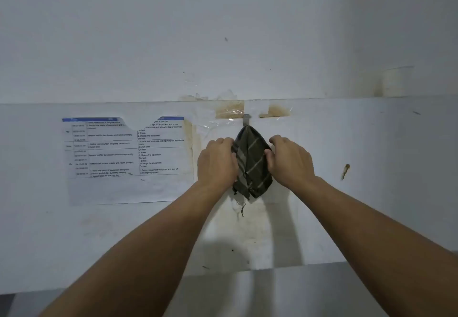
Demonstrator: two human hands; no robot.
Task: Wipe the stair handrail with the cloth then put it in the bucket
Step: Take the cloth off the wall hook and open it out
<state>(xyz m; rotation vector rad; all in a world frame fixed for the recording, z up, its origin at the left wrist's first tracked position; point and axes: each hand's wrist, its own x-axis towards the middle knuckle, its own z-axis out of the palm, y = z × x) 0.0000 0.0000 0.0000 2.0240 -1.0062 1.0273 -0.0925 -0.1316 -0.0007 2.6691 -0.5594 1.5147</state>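
Printed schedule sheet with a blue header band: taped flat to the white wall panel, far left; the top edge is torn or covered in the middle, and the small text is mostly too blurred to read.

Left hand: knuckles toward the camera, pressed against the left edge of the cloth; fingertips are tucked behind the fabric, so whether they pinch it cannot be told.

Dark olive checked cloth with pale stripes: hangs bunched against the panel between both hands, its top at a small grey metal hook; loose threads trail below. How it is caught on the hook is hidden.

Right hand: fingers curled together, thumb touching the cloth's right edge; grip unclear.

Brown-stained clear tape: above, right of the hook.

Forearms cut off at the bottom edge.
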